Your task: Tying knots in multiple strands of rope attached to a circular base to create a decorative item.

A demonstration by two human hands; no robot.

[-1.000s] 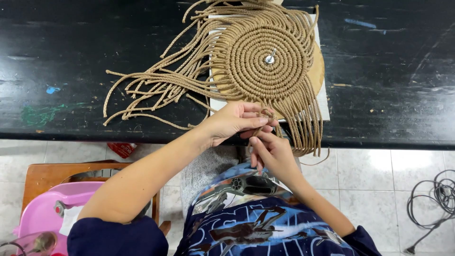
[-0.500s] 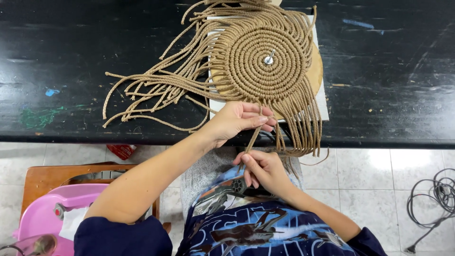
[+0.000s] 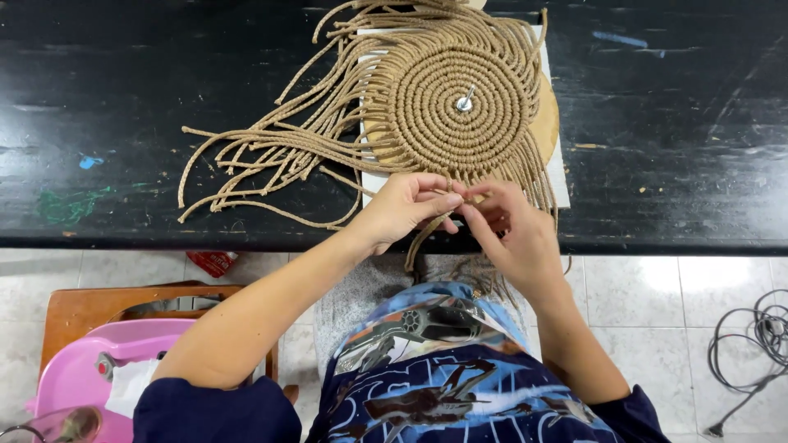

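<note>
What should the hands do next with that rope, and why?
Probably pull the pinched cord snug against the edge of the round rope mat. Both the left hand and the right hand pinch cord right at the rim, and a loose loop hangs below the table edge.

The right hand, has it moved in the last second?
Yes. The right hand dropped below the black table's edge, then rose to the woven cord disc's rim, meeting the left hand.

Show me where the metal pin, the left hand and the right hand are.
metal pin (image 3: 465, 102): head view, on its shiny head.
left hand (image 3: 402, 207): head view, on its back.
right hand (image 3: 519, 231): head view, on its back.
</note>
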